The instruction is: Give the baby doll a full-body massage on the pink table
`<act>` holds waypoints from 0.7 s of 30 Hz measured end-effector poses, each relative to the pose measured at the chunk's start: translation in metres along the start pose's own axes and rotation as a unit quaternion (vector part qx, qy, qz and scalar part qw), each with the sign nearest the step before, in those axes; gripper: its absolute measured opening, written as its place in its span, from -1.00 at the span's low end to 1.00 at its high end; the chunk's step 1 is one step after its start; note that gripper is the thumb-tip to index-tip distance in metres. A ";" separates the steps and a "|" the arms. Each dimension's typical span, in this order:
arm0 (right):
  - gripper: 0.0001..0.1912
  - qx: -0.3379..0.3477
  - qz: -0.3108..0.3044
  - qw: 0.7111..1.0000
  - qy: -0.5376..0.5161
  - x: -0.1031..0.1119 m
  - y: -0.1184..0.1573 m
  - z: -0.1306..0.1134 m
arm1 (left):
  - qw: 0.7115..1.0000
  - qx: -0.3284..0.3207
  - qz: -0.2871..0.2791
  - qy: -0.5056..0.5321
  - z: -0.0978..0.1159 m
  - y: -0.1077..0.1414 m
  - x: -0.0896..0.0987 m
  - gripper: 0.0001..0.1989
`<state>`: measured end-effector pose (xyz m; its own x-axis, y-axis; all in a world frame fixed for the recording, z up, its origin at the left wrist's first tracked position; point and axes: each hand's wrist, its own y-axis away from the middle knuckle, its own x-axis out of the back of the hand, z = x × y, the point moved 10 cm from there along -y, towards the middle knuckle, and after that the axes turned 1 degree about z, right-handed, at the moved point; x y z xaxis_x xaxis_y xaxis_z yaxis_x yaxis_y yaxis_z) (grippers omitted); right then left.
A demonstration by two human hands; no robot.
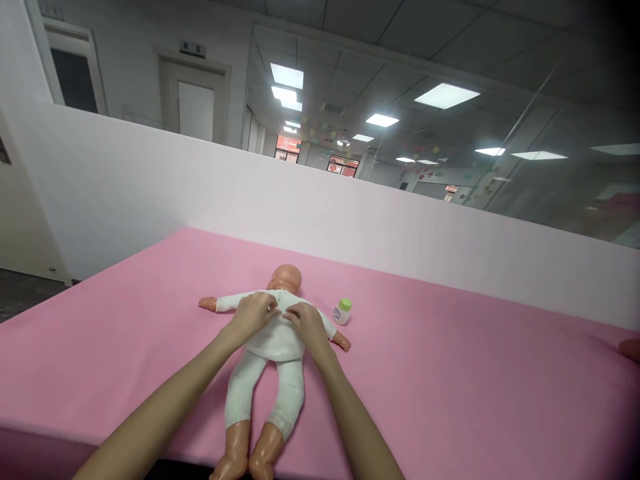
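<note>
A baby doll (pixel 277 337) with a white cloth body lies stretched out on a pink padded table top (pixel 425 373). Its head points away from me and its bare feet reach the near edge. My left hand (pixel 256 312) is over the doll's upper torso, fingers curled inward. Close beside it, my right hand (pixel 305 320) has its thumb and fingers drawn together over the same part of the torso. What is between the fingers of either hand is too small to make out. A small white jar with a green lid (pixel 343 311) stands near the doll's right-side arm in view.
A low white wall (pixel 300 207) runs along the table's far side, with glass above it. Part of a reddish-brown object (pixel 630 350) shows at the right edge. Doors (pixel 195 107) stand in the wall behind.
</note>
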<state>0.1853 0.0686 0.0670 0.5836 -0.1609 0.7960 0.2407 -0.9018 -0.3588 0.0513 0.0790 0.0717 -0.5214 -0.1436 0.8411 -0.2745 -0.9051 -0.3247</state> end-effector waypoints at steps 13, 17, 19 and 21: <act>-0.77 -0.076 -0.002 0.986 0.147 -0.048 -0.040 0.038 | 0.996 0.030 -0.023 -0.082 -0.020 -0.043 -0.059 -0.74; -0.77 -0.077 -0.005 0.986 0.146 -0.044 -0.038 0.035 | 0.996 0.028 -0.027 -0.086 -0.019 -0.042 -0.057 -0.76; -0.78 -0.068 -0.001 0.988 0.140 -0.037 -0.035 0.031 | 0.996 0.023 -0.022 -0.085 -0.017 -0.039 -0.049 -0.76; -0.79 -0.053 0.005 0.991 0.119 -0.030 -0.030 0.024 | 0.996 0.019 -0.010 -0.085 -0.016 -0.033 -0.040 -0.76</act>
<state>0.1793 0.1105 0.0418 0.3825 -0.2487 0.8899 0.1460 -0.9347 -0.3240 0.0687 0.1212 0.0419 -0.3701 -0.1876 0.9099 -0.2519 -0.9224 -0.2927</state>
